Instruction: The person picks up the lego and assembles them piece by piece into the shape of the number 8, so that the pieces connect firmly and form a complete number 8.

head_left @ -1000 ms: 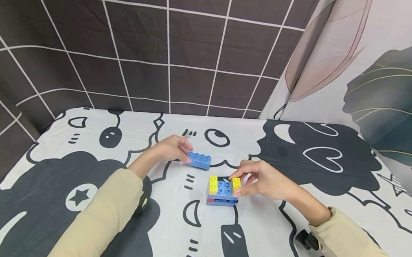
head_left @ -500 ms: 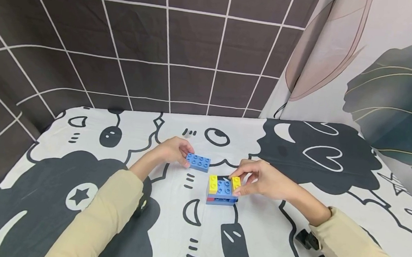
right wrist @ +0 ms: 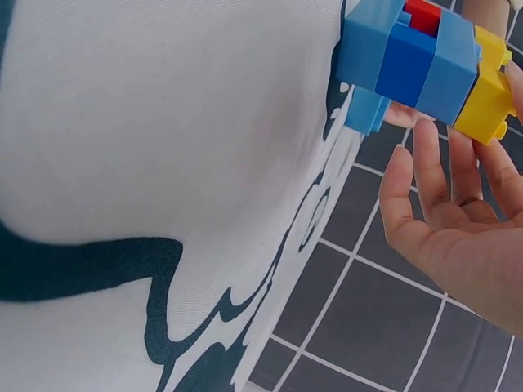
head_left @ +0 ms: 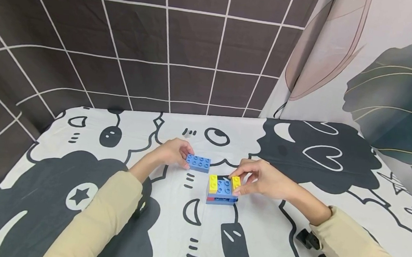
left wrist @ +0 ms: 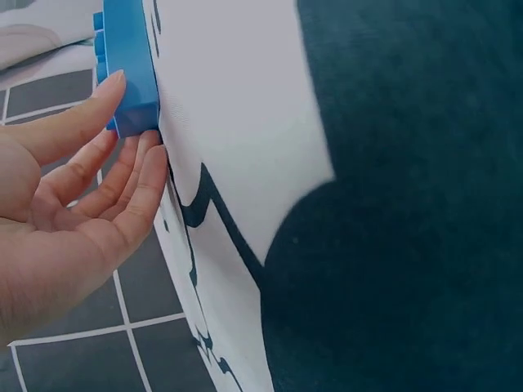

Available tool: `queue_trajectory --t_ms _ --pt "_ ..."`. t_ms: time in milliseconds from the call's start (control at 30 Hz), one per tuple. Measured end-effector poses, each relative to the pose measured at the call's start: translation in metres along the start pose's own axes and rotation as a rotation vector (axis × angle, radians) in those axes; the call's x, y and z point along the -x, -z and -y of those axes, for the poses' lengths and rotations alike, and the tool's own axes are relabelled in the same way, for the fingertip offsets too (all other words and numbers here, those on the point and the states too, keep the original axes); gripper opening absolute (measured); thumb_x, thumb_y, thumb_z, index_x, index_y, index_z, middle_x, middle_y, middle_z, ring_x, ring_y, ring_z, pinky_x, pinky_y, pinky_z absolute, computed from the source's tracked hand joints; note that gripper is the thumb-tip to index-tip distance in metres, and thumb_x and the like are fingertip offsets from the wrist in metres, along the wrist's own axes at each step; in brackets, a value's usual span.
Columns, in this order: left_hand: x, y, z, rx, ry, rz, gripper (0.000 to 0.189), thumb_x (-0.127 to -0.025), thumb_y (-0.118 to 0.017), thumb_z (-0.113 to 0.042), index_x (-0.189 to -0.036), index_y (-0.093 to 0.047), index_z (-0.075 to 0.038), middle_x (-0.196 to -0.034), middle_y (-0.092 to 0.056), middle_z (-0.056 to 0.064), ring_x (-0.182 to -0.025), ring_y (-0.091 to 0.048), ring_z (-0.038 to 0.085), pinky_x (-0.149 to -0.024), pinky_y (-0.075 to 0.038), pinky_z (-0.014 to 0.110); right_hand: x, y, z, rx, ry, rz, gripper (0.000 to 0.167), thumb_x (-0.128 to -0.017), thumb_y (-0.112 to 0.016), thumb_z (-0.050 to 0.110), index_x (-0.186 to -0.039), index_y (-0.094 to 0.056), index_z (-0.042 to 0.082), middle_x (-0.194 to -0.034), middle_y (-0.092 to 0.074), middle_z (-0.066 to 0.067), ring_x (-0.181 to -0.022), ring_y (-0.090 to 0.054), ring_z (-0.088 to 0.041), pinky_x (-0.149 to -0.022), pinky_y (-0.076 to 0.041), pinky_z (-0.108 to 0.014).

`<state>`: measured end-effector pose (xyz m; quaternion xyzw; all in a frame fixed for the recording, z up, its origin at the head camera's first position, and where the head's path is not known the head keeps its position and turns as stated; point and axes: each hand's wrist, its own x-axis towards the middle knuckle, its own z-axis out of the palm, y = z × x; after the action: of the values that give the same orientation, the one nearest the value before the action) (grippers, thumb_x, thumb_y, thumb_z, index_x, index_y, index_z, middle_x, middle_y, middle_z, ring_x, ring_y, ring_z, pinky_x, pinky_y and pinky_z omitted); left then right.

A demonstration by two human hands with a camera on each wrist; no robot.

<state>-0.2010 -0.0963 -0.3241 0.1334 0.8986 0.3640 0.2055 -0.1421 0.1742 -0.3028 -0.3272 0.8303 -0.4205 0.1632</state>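
Observation:
My left hand (head_left: pixel 175 152) pinches the left end of a blue eight-stud toy brick (head_left: pixel 198 163) low over the cloth. In the left wrist view the thumb lies on one side of that brick (left wrist: pixel 132 73) and the fingers curl behind it. Just nearer me stands a small stack of toy bricks (head_left: pixel 222 196), blue at the bottom and upper layer, with red and darker blue bricks (right wrist: pixel 406 65) between. Two yellow bricks top its ends. My right hand (head_left: pixel 260 178) grips the right yellow brick (head_left: pixel 236 183) between thumb and fingers.
A white cloth with black cartoon drawings (head_left: pixel 196 234) covers the table. Behind it hangs a dark curtain with white grid lines (head_left: pixel 195 42). A leaf-patterned curtain (head_left: pixel 396 96) hangs at the right.
The left hand has tilted the blue brick so its studded top shows more, and brought it slightly nearer the stack. The right hand and the stack have stayed put.

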Motion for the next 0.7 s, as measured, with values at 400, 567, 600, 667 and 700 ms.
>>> queue_trajectory --t_ms 400,567,600,667,700 --pt "0.014 0.011 -0.016 0.007 -0.033 -0.011 0.035 -0.075 -0.073 -0.002 -0.106 -0.06 0.002 -0.1 -0.06 0.012 -0.097 -0.056 0.025 -0.086 -0.045 0.035 0.001 -0.001 0.001 0.003 -0.004 -0.009 0.033 -0.069 -0.08 0.015 -0.098 -0.069 0.004 -0.082 -0.056 0.0 -0.08 -0.055 -0.023 -0.066 -0.049 -0.026" --pt "0.025 0.015 -0.027 0.044 -0.051 -0.025 0.035 -0.076 -0.073 -0.005 -0.108 -0.059 0.001 -0.099 -0.06 0.01 -0.096 -0.055 0.023 -0.084 -0.046 0.034 0.001 -0.001 0.0 0.007 -0.013 -0.005 0.034 -0.069 -0.08 0.016 -0.099 -0.069 0.004 -0.083 -0.057 0.0 -0.081 -0.054 -0.021 -0.067 -0.049 -0.026" --pt "0.028 0.015 -0.029 0.047 -0.059 -0.025 0.035 -0.076 -0.073 -0.006 -0.108 -0.059 0.0 -0.099 -0.06 0.01 -0.096 -0.055 0.023 -0.084 -0.045 0.034 0.001 -0.001 0.0 0.008 -0.015 -0.003 0.034 -0.069 -0.08 0.016 -0.099 -0.069 0.004 -0.084 -0.057 0.0 -0.081 -0.054 -0.021 -0.067 -0.049 -0.027" --pt "0.034 0.016 -0.035 0.051 -0.079 -0.026 0.035 -0.076 -0.073 -0.006 -0.108 -0.06 -0.001 -0.098 -0.061 0.008 -0.095 -0.056 0.022 -0.084 -0.044 0.035 0.001 -0.001 0.0 0.012 -0.015 -0.002 0.034 -0.07 -0.079 0.016 -0.1 -0.068 0.004 -0.084 -0.056 0.0 -0.082 -0.054 -0.02 -0.068 -0.049 -0.027" --pt "0.038 0.015 -0.038 0.052 -0.088 -0.027 0.035 -0.076 -0.073 -0.007 -0.108 -0.06 -0.001 -0.097 -0.061 0.008 -0.095 -0.056 0.021 -0.085 -0.044 0.035 0.001 -0.001 0.001 0.015 -0.013 -0.003 0.035 -0.07 -0.079 0.016 -0.1 -0.068 0.003 -0.084 -0.056 0.0 -0.082 -0.054 -0.02 -0.068 -0.05 -0.027"
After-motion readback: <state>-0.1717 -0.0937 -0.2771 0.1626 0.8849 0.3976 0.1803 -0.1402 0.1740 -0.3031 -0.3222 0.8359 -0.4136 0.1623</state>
